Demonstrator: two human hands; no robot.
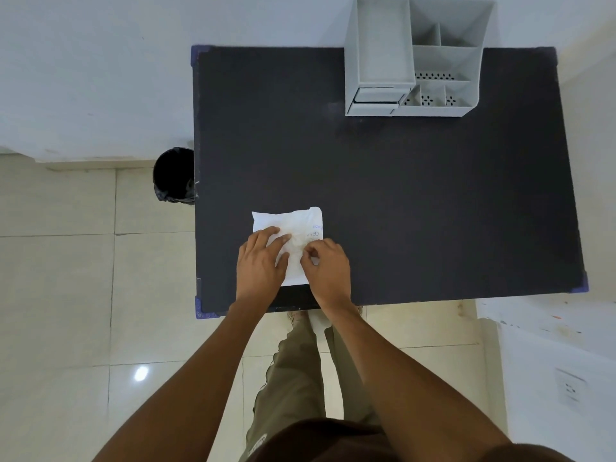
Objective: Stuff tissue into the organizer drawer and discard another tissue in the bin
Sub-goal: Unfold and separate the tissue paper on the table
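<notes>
A white tissue pack (293, 221) lies on the dark table (433, 201) near its front left. My left hand (260, 261) rests flat on the pack's left side, fingers spread. My right hand (328, 266) pinches a bit of tissue (301, 243) at the pack's middle opening. A grey desk organizer (416, 58) stands at the table's far edge, with its small drawer (378, 95) at the lower front left, slightly pulled out. A black bin (174, 175) with a dark liner stands on the floor against the table's left edge.
Pale floor tiles (66, 295) surround the table. A white wall runs behind it. A white surface with a wall socket (570, 390) is at the right. My legs (300, 361) stand at the table's front edge.
</notes>
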